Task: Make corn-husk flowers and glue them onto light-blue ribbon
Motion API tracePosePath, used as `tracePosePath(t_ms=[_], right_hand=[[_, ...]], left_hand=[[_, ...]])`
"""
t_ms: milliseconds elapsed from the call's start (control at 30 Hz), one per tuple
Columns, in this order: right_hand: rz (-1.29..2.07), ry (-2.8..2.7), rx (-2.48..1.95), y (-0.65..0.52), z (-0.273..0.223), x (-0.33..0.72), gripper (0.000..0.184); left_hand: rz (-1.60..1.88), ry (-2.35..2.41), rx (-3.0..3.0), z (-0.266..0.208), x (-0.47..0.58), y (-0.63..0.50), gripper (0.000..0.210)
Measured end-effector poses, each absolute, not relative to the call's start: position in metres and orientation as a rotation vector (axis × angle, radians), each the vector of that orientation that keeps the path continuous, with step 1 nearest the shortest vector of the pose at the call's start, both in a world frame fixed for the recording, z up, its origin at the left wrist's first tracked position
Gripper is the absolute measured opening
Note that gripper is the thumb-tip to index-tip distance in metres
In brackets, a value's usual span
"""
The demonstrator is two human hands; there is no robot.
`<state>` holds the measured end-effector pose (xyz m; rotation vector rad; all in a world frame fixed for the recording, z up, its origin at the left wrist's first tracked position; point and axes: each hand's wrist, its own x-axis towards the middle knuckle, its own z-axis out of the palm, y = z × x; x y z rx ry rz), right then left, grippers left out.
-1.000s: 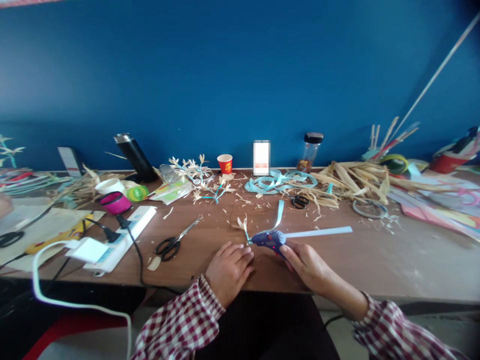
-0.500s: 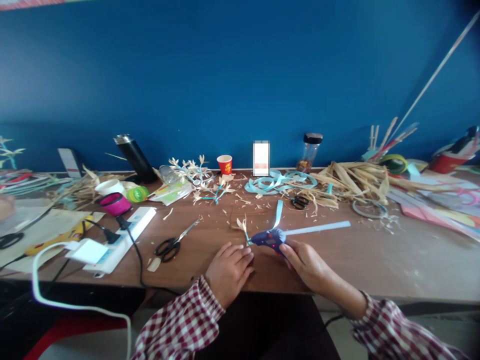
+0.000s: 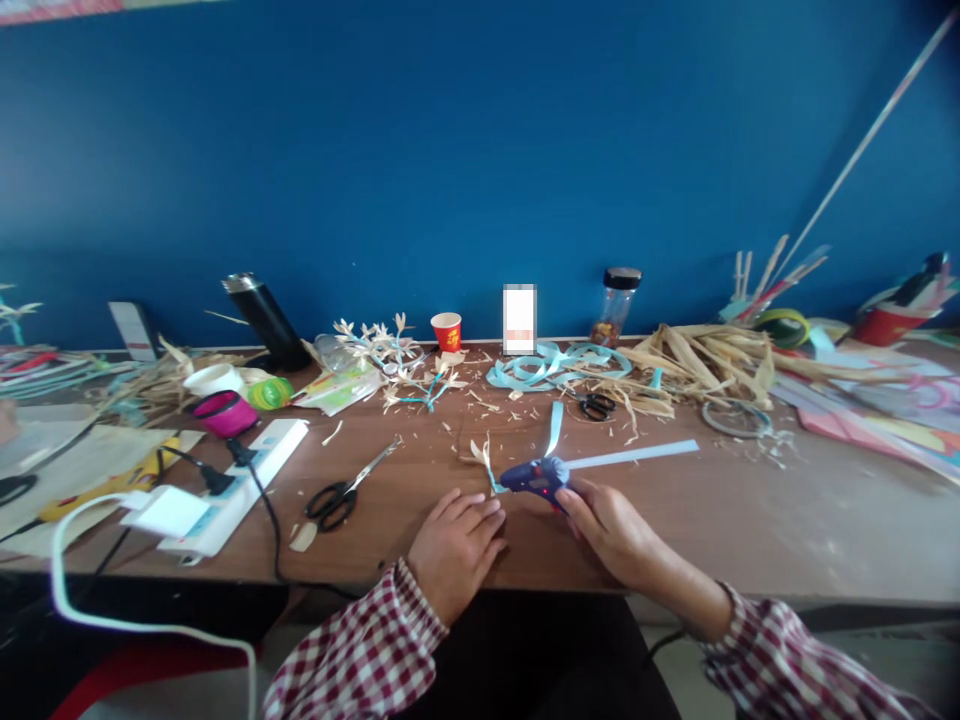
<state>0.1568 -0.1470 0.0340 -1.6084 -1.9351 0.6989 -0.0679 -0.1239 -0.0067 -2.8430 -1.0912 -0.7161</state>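
right hand (image 3: 611, 522) clenched on a blue glue gun (image 3: 536, 476) low over the desk (image 3: 750, 520), nozzle at a husk flower (image 3: 484, 458) with light blue strip (image 3: 634, 456). left hand (image 3: 456, 542) (fingers resting flat, holding nothing) lies just beside the flower; black scissors (image 3: 341, 492) lie further left.

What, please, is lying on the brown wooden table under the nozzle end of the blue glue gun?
Under the blue glue gun nozzle lies a small pale husk flower on a light-blue ribbon stem, beside the left hand. The right hand covers the gun's handle.
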Motion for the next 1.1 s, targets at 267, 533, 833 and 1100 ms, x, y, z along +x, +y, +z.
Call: tracePosePath(t_ms=[267,533,833,1100], right_hand=[[0.802,-1.948,-1.568,-0.1480,0.0414,0.1569,0.039],[0.862,-1.917,-1.501,-0.1473,0.0422,0.1577,0.038],[0.859,-1.915,-1.553,-0.1483,0.0340,0.1608,0.038],[0.810,-1.901,-1.570,-0.1469,0.0344,0.1607,0.038]], left_hand=[[-0.726,-1.078,-2.818,-0.0076,-0.0657,-0.1233,0.025],[-0.722,-1.086,-2.837,-0.0063,-0.0671,-0.1233,0.026],[-0.747,-1.071,-2.840,-0.0041,-0.0674,-0.1241,0.025],[-0.737,-1.080,-2.838,-0.0058,-0.0671,-0.1236,0.026]])
